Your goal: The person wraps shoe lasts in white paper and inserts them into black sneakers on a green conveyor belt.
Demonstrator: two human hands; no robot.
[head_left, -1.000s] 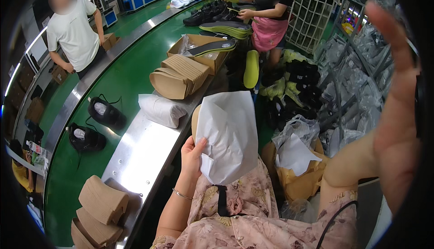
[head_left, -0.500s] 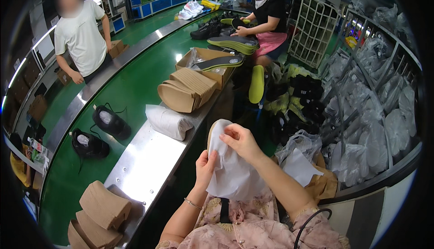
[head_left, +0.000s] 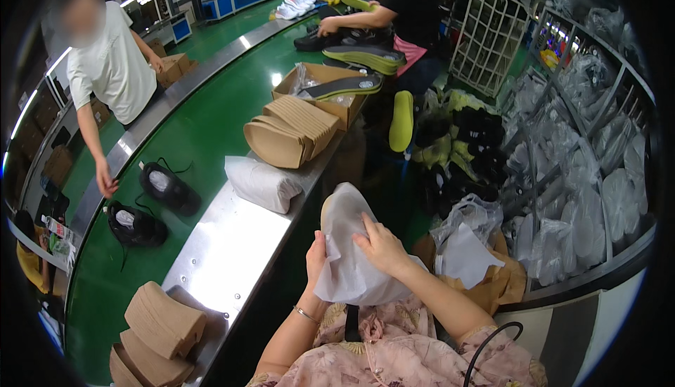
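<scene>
A sheet of white tissue paper (head_left: pixel 344 260) drapes over a curved piece with a tan edge (head_left: pixel 326 211), held upright before my chest. Most of that piece is hidden by the paper; its edge matches the tan cardboard inserts on the bench. At its left side my left hand (head_left: pixel 317 259) grips both, with the thumb along the edge. My right hand (head_left: pixel 382 248) lies on the paper's right face, fingers stretched and slightly apart. Just beyond, a white paper-wrapped bundle (head_left: pixel 260 184) rests on the metal bench, beside a stack of tan cardboard inserts (head_left: pixel 292 132).
More inserts (head_left: pixel 158 325) lie at the near left. Two black shoes (head_left: pixel 169 186) stand on the green conveyor (head_left: pixel 218 127), with a co-worker's hand (head_left: pixel 106 179) close by. Another person handles shoes farther up. A rack of bagged goods (head_left: pixel 576 169) stands to the right.
My right hand has gone from a pinch near the paper's top to lying flatter and lower on it. The left co-worker's arm has reached toward the black shoes.
</scene>
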